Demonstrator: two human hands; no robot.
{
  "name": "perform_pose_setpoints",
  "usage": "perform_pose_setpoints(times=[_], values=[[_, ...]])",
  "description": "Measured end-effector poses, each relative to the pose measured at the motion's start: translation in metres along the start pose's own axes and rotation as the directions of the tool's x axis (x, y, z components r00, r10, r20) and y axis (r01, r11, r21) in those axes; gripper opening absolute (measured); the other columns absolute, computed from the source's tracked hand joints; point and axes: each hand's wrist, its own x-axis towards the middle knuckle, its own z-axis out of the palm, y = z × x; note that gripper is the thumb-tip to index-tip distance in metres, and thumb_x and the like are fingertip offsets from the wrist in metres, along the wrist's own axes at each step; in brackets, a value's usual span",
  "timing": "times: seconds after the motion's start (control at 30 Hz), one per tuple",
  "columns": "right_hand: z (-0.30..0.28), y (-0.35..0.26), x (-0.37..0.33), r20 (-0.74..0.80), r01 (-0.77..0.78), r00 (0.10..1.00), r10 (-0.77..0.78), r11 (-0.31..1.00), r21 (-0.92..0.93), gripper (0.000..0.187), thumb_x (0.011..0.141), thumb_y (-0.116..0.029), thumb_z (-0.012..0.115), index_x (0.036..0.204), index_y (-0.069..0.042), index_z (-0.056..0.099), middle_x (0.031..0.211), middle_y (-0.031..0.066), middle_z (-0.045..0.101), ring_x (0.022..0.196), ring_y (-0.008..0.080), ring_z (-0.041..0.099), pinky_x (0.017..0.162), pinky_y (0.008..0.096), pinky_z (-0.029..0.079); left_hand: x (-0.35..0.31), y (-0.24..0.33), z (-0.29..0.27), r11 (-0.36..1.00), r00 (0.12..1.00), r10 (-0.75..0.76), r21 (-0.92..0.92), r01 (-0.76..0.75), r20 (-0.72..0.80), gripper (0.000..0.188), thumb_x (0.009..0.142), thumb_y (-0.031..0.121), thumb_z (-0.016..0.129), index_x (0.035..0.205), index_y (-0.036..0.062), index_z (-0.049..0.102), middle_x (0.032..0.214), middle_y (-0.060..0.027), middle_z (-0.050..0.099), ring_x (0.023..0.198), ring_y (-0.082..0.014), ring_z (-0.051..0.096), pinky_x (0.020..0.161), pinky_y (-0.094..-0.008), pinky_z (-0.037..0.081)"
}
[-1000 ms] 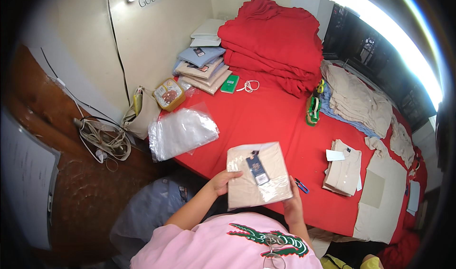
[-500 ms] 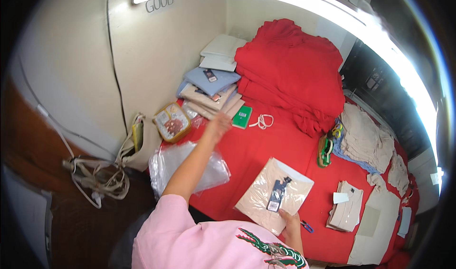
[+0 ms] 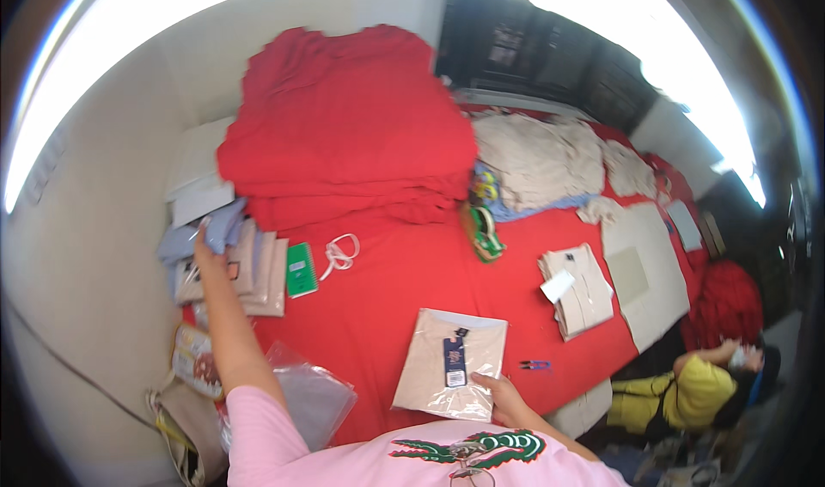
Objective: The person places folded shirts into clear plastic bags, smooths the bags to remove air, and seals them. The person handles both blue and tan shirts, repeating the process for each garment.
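At the far left, my left hand [image 3: 206,245] reaches to the stack of bagged garments. Its fingers are closed at the bent edge of a bagged light-blue garment [image 3: 176,243], partly hidden by the hand. Bagged beige garments [image 3: 268,272] lie beneath and beside it. Near my body, my right hand [image 3: 498,394] grips the right edge of a folded beige garment [image 3: 425,362] in a clear bag, thumb on top. A dark tag with a white label shows through its front.
A large red cloth pile [image 3: 344,134] stands at the back. A green notebook [image 3: 301,269], white cord [image 3: 342,253], clear bags [image 3: 314,401] and blue snips [image 3: 536,366] lie on the red cover. Right are beige garments [image 3: 577,289]; beyond sits a person in yellow [image 3: 700,392].
My left hand has moved farther onto the stack, to the light-blue garment, whose edge now looks bent. My right hand still holds the bagged beige garment. The view has swung right.
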Motion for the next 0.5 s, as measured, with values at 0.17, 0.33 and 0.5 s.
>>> perform_pose_setpoints(times=[0.17, 0.33, 0.5], values=[[0.033, 0.004, 0.014, 0.164, 0.037, 0.986, -0.039, 0.999, 0.015, 0.048, 0.101, -0.003, 0.063, 0.145, 0.007, 0.050, 0.135, 0.0244, 0.067, 0.117, 0.0357, 0.072, 0.100, 0.0484, 0.062, 0.047, 0.138, -0.014, 0.962, 0.975, 0.218, 0.180, -0.207, -0.045, 0.044, 0.102, 0.014, 0.067, 0.139, -0.0082, 0.059, 0.133, -0.0188, 0.069, 0.116, -0.0361, 0.070, 0.102, -0.0532, 0.057], [0.024, 0.009, -0.006, 0.115, 0.093, 0.989, -0.090, 0.995, -0.022, 0.051, 0.100, -0.003, 0.063, 0.149, 0.005, 0.049, 0.137, 0.0228, 0.068, 0.119, 0.0342, 0.072, 0.103, 0.0492, 0.060, -0.039, 0.069, -0.051, 0.980, 0.977, 0.169, 0.129, -0.153, -0.127, 0.044, 0.103, 0.015, 0.068, 0.139, -0.0096, 0.059, 0.132, -0.0179, 0.069, 0.119, -0.0331, 0.066, 0.110, -0.0478, 0.052], [-0.038, 0.036, -0.015, 0.038, 0.107, 0.993, -0.111, 0.989, 0.102, 0.055, 0.101, -0.006, 0.062, 0.154, -0.001, 0.047, 0.144, 0.0211, 0.064, 0.127, 0.0360, 0.068, 0.111, 0.0525, 0.054, -0.281, -0.032, -0.037, 0.963, 0.980, 0.189, 0.182, -0.199, 0.068, 0.057, 0.102, 0.017, 0.072, 0.150, -0.0077, 0.053, 0.147, -0.0189, 0.062, 0.130, -0.0331, 0.061, 0.116, -0.0462, 0.046]])
